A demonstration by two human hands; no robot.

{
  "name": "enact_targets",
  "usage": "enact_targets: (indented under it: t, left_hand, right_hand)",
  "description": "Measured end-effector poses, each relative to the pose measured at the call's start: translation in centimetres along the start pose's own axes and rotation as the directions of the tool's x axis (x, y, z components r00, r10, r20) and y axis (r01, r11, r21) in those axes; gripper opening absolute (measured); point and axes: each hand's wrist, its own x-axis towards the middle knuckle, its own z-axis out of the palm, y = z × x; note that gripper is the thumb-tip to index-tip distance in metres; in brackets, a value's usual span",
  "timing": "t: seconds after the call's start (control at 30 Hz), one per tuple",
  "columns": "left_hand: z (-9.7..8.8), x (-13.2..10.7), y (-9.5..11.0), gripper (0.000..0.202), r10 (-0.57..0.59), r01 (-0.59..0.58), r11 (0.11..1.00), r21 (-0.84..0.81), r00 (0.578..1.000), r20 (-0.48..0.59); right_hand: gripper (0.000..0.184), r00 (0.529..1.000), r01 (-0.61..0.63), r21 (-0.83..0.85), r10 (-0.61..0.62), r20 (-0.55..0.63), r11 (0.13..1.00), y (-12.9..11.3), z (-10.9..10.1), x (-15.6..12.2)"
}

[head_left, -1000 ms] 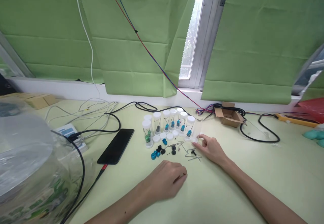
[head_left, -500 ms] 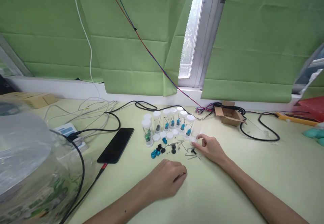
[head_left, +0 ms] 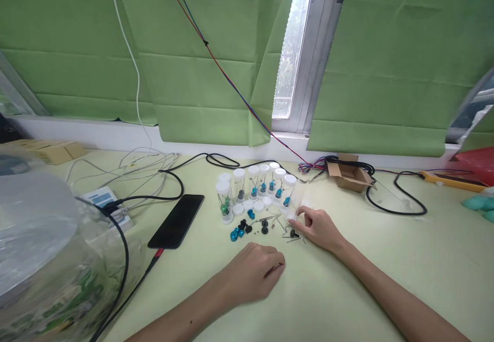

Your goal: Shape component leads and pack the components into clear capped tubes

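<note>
Several clear vials (head_left: pixel 263 186) with white caps stand in a row on the pale green table (head_left: pixel 386 259), each with a small blue or green piece inside. My right hand (head_left: pixel 317 227) pinches an uncapped clear vial (head_left: pixel 298 201) at the right end of the row, fingers round its base. Loose blue beads (head_left: pixel 235 235), black knobs (head_left: pixel 244 225) and thin metal pins (head_left: pixel 291 237) lie in front of the vials. Resting curled on the table nearer to me, my left hand (head_left: pixel 252 272) has a thin dark pin showing at its fingertips.
A black phone (head_left: pixel 177 221) lies left of the vials with a cable plugged in. A big clear plastic bag (head_left: pixel 42 249) fills the left foreground. Cables (head_left: pixel 389 198) and a small cardboard box (head_left: pixel 349 177) sit by the window; green blinds hang behind.
My right hand has shifted slightly left and closed more around the base of the uncapped vial. My left hand has stayed still.
</note>
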Motion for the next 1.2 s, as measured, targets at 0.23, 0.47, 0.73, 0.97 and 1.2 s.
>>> enact_targets:
  t: [0.23,0.47,0.73,0.97,1.2]
  left_hand:
    - [0.2,0.1,-0.1,0.021,0.005,-0.005,1.000,-0.003,1.000,-0.006]
    - [0.0,0.0,-0.1,0.023,0.003,-0.003,1.000,0.000,1.000,0.004]
    - [-0.2,0.2,0.1,0.031,-0.016,0.016,1.000,-0.010,1.000,-0.020]
    - [-1.8,0.6,-1.8,0.015,-0.298,0.301,0.953,-0.030,0.917,-0.264]
    - [-1.7,0.6,-2.8,0.021,-0.258,0.273,0.962,0.029,0.934,-0.249]
  right_hand:
    - [0.033,0.999,0.044,-0.034,-0.044,0.002,0.998,-0.3,0.3,0.1]
    - [0.033,1.000,-0.023,-0.054,0.023,-0.010,0.998,-0.2,0.3,0.3]
    - [0.035,0.998,-0.062,-0.061,0.061,-0.023,0.996,-0.1,0.3,0.3]
    - [0.043,0.992,-0.066,-0.019,0.064,-0.113,0.998,0.2,-0.1,-0.1]
    - [0.045,0.973,0.060,0.037,-0.050,-0.226,0.998,-0.7,-0.4,-0.8]
